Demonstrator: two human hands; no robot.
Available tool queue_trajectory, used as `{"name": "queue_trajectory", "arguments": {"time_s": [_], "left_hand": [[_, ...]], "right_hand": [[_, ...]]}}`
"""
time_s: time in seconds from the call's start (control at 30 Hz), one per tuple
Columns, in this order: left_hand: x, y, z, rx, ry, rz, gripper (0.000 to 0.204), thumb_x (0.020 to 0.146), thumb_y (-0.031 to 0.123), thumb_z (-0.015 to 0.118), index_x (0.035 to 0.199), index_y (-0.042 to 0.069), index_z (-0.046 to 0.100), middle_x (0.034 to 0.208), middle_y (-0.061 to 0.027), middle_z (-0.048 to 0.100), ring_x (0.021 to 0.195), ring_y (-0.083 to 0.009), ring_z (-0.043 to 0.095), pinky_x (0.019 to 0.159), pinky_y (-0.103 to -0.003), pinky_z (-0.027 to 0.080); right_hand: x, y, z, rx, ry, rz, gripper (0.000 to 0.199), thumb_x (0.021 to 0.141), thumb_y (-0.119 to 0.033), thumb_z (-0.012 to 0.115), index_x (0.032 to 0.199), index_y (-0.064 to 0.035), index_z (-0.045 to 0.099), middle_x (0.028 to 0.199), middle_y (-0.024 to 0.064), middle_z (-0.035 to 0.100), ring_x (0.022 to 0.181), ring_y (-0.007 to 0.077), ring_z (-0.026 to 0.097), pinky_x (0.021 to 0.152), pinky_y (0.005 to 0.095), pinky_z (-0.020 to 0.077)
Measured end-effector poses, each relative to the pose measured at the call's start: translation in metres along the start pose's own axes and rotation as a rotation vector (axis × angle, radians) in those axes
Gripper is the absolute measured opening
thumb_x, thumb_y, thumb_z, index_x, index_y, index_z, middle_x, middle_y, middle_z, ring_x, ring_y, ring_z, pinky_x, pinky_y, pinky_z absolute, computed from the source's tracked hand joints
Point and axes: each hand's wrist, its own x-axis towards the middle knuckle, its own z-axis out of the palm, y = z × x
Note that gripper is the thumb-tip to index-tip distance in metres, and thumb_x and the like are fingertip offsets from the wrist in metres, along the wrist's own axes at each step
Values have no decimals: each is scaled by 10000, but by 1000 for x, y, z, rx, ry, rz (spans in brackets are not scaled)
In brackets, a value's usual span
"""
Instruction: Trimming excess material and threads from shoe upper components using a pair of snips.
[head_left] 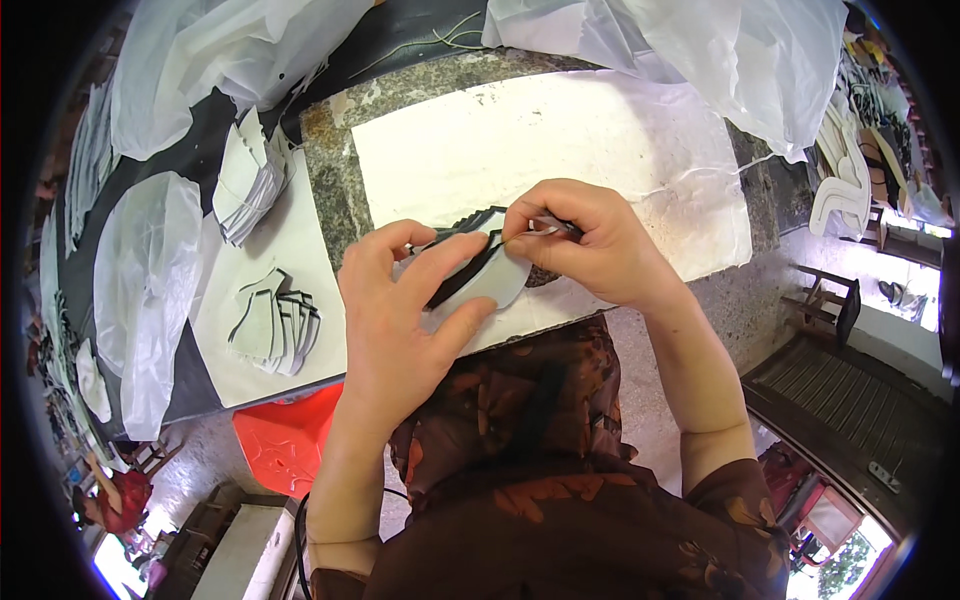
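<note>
Our left hand [395, 295] clasps black-edged pieces [507, 280], thumb opposing fingers, seemingly steadying them for our right hand [590, 240], pinching their two-o'clock edge.

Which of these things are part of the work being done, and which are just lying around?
Seemingly part of the work:
pale, black-edged pieces, in the left hand and right hand
similar pieces fanned out at left, probably
white sheet on the tabletop

Apparently just lying around:
translucent plastic bag at left
red plastic object below the table edge
</note>
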Motion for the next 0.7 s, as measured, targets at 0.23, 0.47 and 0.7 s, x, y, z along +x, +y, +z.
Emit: {"name": "queue_trajectory", "arguments": {"time_s": [0.23, 0.47, 0.7], "left_hand": [[25, -9, -15, -447, -304, -313, 238, 1006, 237, 675, 1090, 37, 773, 965, -91, 712, 915, -209, 644, 867, -330, 481], [43, -7, -41, -681, -285, -455, 236, 977, 213, 716, 1114, 33, 780, 1013, -58, 718, 943, -116, 629, 847, -274, 476], [38, 18, -40, -426, -494, -331, 228, 943, 158, 758, 1086, -19, 753, 910, 1, 713, 860, -78, 604, 788, -248, 477]], "right_hand": [[-4, 1, 8, -49, 16, -106, 67, 950, -48, 710, 996, -20, 670, 943, -14, 642, 818, 60, 557, 703, 229, 458], [-10, -14, 8, 360, 50, 266, 127, 945, -145, 720, 997, -33, 688, 834, -52, 614, 763, 32, 517, 667, 223, 418], [-14, -22, 12, 433, 106, 263, 151, 930, -143, 742, 1008, -23, 693, 852, -51, 625, 770, 30, 534, 684, 219, 429]]}}
